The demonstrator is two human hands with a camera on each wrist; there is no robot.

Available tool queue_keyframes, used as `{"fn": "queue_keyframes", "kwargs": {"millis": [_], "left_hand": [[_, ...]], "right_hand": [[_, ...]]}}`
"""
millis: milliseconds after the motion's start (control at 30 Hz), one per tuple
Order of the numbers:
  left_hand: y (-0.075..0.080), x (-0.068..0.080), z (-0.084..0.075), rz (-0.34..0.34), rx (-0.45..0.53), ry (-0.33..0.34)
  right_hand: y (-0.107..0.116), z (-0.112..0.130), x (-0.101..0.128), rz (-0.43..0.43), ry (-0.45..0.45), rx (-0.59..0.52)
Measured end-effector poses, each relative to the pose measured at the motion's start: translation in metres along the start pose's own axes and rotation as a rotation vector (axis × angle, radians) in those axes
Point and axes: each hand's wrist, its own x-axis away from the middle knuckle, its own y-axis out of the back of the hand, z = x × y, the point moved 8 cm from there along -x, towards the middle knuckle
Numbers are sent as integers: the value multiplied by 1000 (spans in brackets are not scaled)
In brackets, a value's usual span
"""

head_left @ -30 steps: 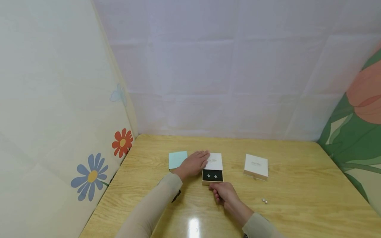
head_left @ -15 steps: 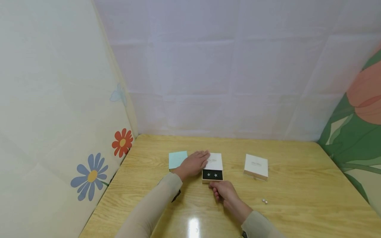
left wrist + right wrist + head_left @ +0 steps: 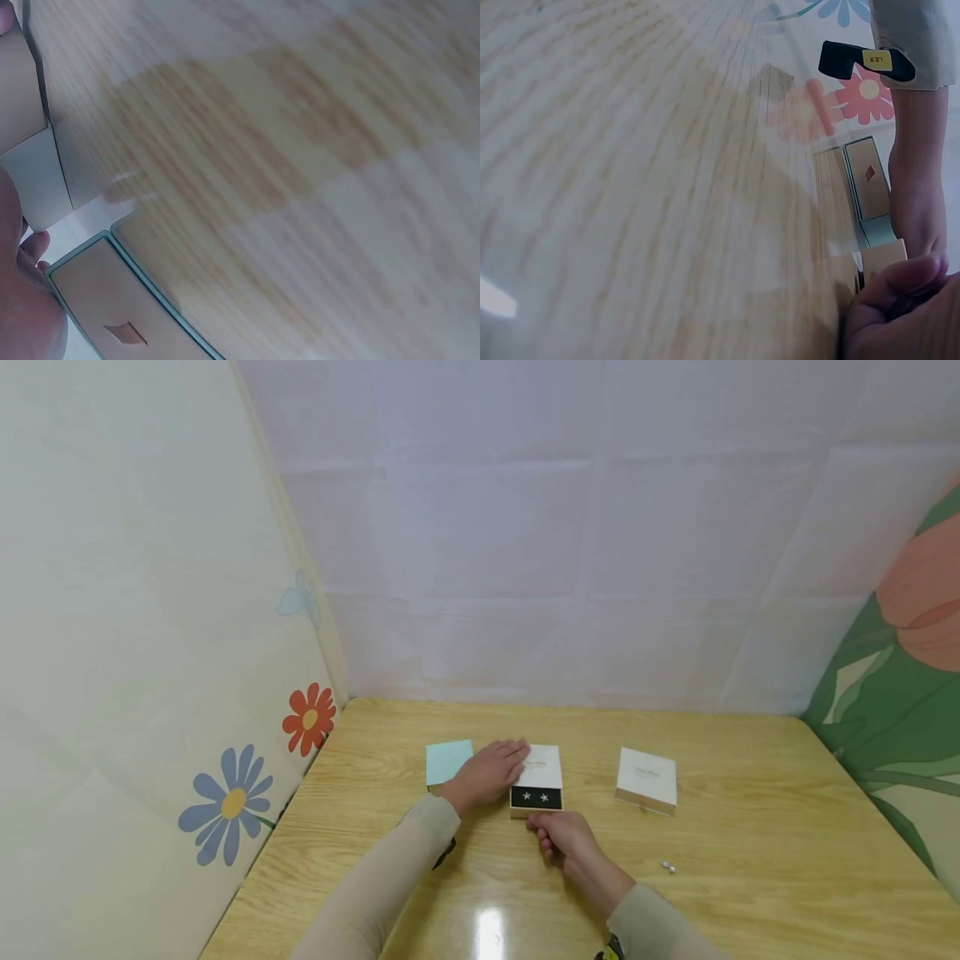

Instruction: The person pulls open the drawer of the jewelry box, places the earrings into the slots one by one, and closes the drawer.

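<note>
A white sliding box [image 3: 543,764] lies mid-table with its drawer [image 3: 537,814] partly out. Two star-shaped earrings [image 3: 536,797] sit on the drawer's black lining. My left hand [image 3: 483,772] rests over the sleeve's left edge with fingers fairly straight. At the drawer's tan front, my right hand [image 3: 570,839] has curled fingers, its thumb and forefinger touching the front near its middle. Whether they pinch a pull tab there is hidden. The right wrist view shows the right thumb [image 3: 911,274] against the tan drawer front [image 3: 881,255].
A teal box [image 3: 447,762] with a tan front lies left of the white box, partly covered by my left hand. Another white box [image 3: 647,777] stands to the right. Two small pearl-like pieces [image 3: 667,866] lie on the wooden table [image 3: 787,827] nearer me.
The drawer has slid a little further into the sleeve, away from me, with my right hand moving along at its front. My left hand keeps its place.
</note>
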Motion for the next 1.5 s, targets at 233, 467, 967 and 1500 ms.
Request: {"fn": "queue_keyframes", "kwargs": {"millis": [233,467,967,1500], "left_hand": [[1,0,-1,9,0,7],[3,1,-1,10,8,7],[1,0,0,6,3,8],[4,1,-1,-3,32,-1]], "right_hand": [[1,1,-2,-10,-2,4],[0,2,-6,-19,25,-11],[0,3,-9,-11,-1,-53],[0,6,-17,-15,-8,-81]]}}
